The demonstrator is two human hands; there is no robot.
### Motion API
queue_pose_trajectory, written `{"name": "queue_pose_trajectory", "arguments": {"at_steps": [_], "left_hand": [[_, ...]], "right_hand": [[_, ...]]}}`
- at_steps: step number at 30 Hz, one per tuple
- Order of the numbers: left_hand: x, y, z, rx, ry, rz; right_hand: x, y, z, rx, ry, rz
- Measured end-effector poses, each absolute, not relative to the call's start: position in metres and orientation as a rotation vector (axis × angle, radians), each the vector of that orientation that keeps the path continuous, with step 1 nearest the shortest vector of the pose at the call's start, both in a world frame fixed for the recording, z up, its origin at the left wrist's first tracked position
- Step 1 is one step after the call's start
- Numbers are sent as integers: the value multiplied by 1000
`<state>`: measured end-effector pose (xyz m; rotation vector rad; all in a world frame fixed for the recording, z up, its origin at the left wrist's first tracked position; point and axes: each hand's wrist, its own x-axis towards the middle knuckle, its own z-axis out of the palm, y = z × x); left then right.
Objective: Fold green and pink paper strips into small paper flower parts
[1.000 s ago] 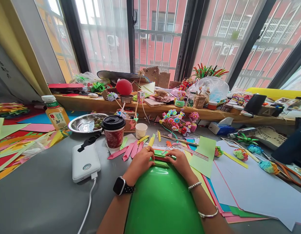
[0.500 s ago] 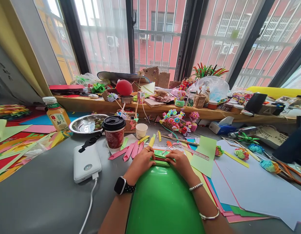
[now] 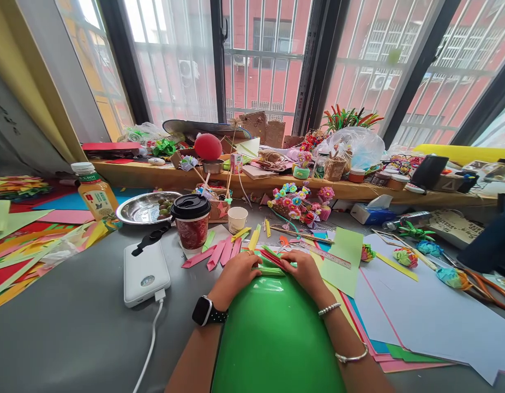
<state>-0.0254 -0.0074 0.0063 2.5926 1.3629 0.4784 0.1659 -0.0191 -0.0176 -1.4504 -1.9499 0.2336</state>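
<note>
My left hand (image 3: 235, 277) is closed, fingertips pinching the left end of a light green folded paper strip (image 3: 271, 271). Between the thumb and fingers of my right hand (image 3: 305, 273) is a red folded paper strip (image 3: 271, 255), slanting up and left above the green one. Both hands are over the far end of a glossy green sheet or board (image 3: 277, 338). Pink folded paper strips (image 3: 224, 252) lie fanned out left of my fingers, and a yellow strip (image 3: 254, 238) is just beyond them.
On the left are a white power bank (image 3: 146, 275) with its cable, a lidded red cup (image 3: 191, 222), a metal plate (image 3: 132, 210) and a juice bottle (image 3: 96, 194). Stacked white paper (image 3: 424, 311), paper flowers (image 3: 405, 258) and orange-handled scissors (image 3: 487, 289) lie right. Crafts crowd the windowsill.
The red strip, earlier held level along the green one between both hands, has swung away at its left end and now tilts upward in my right hand. My left fingers have come off it.
</note>
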Motion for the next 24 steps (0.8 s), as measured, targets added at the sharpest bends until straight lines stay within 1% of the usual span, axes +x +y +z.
{"name": "queue_pose_trajectory", "arguments": {"at_steps": [4,7,16,24], "left_hand": [[-23,-7,5,2632,1339,467],[-20,-8,5,2657,1306,473],[-11,-11,4,2717,1242,519],[-12,-10,2,2729,1255,515]], "right_hand": [[166,-23,-13,-1458,-1754,469],[166,-25,-11,-1462,-1762,558],[168,-22,-11,-1390,-1942,634],[171,-18,-11,-1406,-1945,692]]}}
